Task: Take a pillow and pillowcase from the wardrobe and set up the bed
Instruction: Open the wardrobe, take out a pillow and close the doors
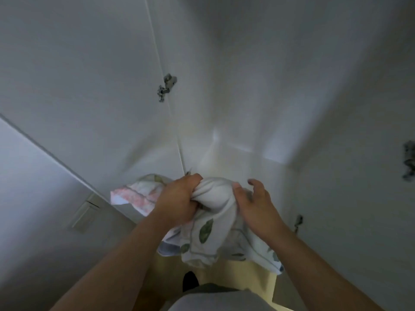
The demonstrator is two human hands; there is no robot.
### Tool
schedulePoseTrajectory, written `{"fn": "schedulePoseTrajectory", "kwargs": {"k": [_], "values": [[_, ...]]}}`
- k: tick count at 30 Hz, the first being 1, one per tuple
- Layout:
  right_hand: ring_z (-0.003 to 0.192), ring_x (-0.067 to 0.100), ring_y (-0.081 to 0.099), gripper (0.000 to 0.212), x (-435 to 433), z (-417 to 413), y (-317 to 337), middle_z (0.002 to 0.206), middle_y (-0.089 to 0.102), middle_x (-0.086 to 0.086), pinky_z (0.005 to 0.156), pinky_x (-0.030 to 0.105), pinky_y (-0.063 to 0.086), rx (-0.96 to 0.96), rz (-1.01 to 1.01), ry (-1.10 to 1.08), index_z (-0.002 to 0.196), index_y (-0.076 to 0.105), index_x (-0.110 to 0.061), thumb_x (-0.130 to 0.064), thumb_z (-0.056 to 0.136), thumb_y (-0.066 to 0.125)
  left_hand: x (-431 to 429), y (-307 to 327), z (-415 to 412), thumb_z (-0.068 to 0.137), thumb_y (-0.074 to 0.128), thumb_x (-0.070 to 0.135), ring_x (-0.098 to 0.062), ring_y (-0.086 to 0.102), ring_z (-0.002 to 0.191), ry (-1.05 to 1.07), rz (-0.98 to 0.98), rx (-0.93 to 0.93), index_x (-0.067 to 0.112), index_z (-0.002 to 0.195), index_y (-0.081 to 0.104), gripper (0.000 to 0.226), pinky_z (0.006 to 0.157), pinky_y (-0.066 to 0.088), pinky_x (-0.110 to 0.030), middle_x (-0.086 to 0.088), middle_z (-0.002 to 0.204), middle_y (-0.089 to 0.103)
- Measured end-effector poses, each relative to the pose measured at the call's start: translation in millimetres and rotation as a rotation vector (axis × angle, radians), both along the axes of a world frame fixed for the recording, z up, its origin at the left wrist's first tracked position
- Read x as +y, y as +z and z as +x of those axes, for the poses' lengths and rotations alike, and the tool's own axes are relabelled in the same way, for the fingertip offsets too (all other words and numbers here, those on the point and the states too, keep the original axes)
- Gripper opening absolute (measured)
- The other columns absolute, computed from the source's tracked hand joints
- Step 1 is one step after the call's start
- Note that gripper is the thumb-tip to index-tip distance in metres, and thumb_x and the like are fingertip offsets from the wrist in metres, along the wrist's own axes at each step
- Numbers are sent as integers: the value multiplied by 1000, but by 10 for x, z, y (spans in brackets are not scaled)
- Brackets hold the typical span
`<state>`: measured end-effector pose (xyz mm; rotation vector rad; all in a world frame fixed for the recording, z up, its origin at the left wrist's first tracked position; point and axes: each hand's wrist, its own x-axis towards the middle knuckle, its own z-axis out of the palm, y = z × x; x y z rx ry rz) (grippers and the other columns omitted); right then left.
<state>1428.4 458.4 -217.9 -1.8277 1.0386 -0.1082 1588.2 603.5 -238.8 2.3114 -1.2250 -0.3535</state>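
Note:
A white pillowcase with green leaves and pink patches hangs bunched in front of me, inside the open white wardrobe. My left hand grips a bundle of the cloth at its top. My right hand rests against the right side of the same bundle, thumb pressed into the cloth and fingers spread and loosely bent above it. A pink-patterned corner sticks out to the left of my left hand. No pillow shows.
The open wardrobe door stands at the left with a metal hinge at its edge. More hinges sit on the right side. A pale yellow floor lies below, and a wall switch is at the lower left.

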Motion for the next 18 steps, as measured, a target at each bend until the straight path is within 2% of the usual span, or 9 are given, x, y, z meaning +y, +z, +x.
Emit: {"fn": "schedulePoseTrajectory", "kwargs": {"k": [3, 5, 6, 8, 11, 14, 15, 17, 18], "values": [[145, 9, 25, 101, 163, -108, 54, 161, 16, -11, 112, 28, 28, -156, -121, 301, 155, 14, -33, -72, 76, 64, 54, 185, -76, 71, 57, 24, -22, 63, 82, 17, 12, 17, 23, 99, 61, 28, 72, 54, -38, 0, 94, 67], [146, 11, 25, 110, 256, -109, -65, 162, 18, -7, 116, 34, 29, -173, -288, 446, 153, 15, -34, -71, 65, 71, 139, 317, -86, 73, 60, 17, -20, 62, 79, 42, 4, 24, 25, 97, 59, 25, 70, 52, -35, 2, 91, 65], [142, 16, 34, 101, 269, -72, -130, 157, 30, -1, 114, 38, 35, -193, -375, 460, 150, 24, -30, -63, 67, 71, 180, 401, -81, 75, 63, 15, -18, 60, 78, 59, 26, 18, 25, 98, 60, 26, 67, 49, -31, 3, 91, 65], [113, 25, 59, 64, 274, 17, -156, 130, 56, 4, 89, 43, 55, -260, -525, 413, 134, 48, -21, -36, 74, 64, 259, 565, -67, 77, 69, 15, -12, 55, 81, 87, 108, -21, 25, 105, 63, 31, 60, 38, -18, 6, 97, 66], [77, 24, 60, 37, 344, 148, -31, 98, 58, 2, 57, 36, 52, -285, -656, 446, 108, 61, -16, -18, 71, 57, 427, 759, -27, 76, 77, 22, -12, 60, 88, 119, 157, -17, 28, 112, 63, 40, 68, 40, -21, 10, 100, 64], [79, 23, 55, 32, 522, 295, 87, 93, 56, 0, 56, 37, 50, -326, -631, 529, 97, 61, -17, -12, 66, 56, 721, 959, 161, 70, 87, 21, -4, 62, 96, 176, 197, 152, 34, 114, 63, 51, 78, 47, -14, 15, 107, 64], [79, 23, 54, 30, 588, 339, 118, 91, 56, 0, 56, 38, 50, -354, -613, 552, 94, 59, -19, -10, 65, 57, 815, 1032, 221, 70, 88, 18, -4, 62, 104, 215, 157, 245, 37, 115, 62, 56, 87, 51, -19, 14, 115, 65], [78, 24, 54, 27, 690, 418, 187, 89, 55, 0, 56, 42, 52, -389, -581, 605, 90, 57, -19, -9, 65, 56, 980, 1179, 299, 73, 88, 9, -10, 62, 116, 399, -85, 407, 40, 113, 62, 57, 100, 52, -31, 9, 122, 66], [78, 24, 54, 26, 723, 450, 233, 89, 55, 0, 56, 43, 52, -401, -573, 630, 90, 57, -19, -9, 66, 54, 1046, 1230, 344, 76, 86, 7, -13, 65, 113, 550, -235, 402, 37, 111, 65, 51, 98, 52, -32, 7, 119, 68]]}}
